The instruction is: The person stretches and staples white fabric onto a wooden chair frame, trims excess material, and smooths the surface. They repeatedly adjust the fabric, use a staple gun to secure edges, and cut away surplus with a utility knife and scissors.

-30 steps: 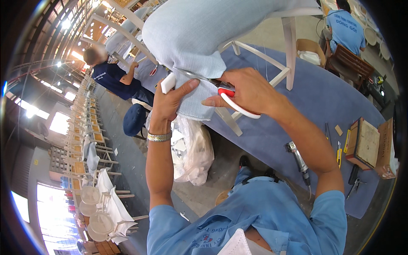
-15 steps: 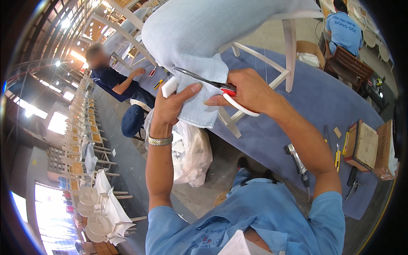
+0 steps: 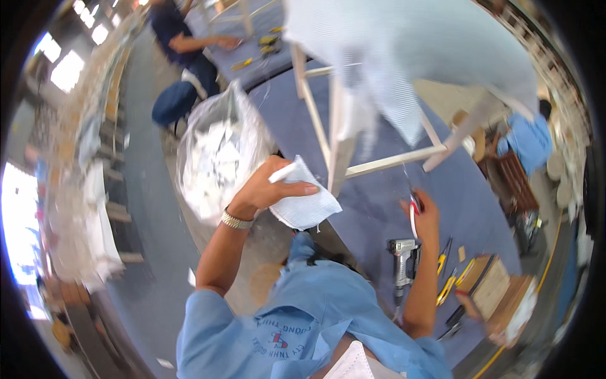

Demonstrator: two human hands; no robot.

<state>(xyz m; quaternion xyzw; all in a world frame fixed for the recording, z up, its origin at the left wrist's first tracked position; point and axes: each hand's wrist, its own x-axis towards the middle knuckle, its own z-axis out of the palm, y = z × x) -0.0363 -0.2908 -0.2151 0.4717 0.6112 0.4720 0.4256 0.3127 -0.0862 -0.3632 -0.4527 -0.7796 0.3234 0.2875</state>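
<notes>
My left hand (image 3: 262, 183), a metal watch on its wrist, pinches a cut piece of light blue woven fabric (image 3: 308, 205) together with a small white block (image 3: 283, 172). It is near the table's edge, beside a clear plastic bag (image 3: 189, 174) of white scraps. My right hand (image 3: 428, 220) is closed on scissors (image 3: 413, 218) with red and white handles, low over the table; the blades are hard to make out. Beyond both hands, an upholstered chair (image 3: 442, 38) with pale wooden legs stands on the table, loose fabric (image 3: 394, 95) hanging blurred from its cover.
A pneumatic staple gun (image 3: 401, 262) lies on the blue-covered table (image 3: 372, 208), near yellow cutters (image 3: 447, 287) and cardboard boxes (image 3: 489, 287). One person (image 3: 183, 41) works at far left; another in light blue (image 3: 530, 139) sits at right. Rows of chairs line the left.
The fabric piece has come away from the chair's cover and moved toward the bag in my left hand. My right hand has drawn back to the right with the scissors. The view has shifted.
</notes>
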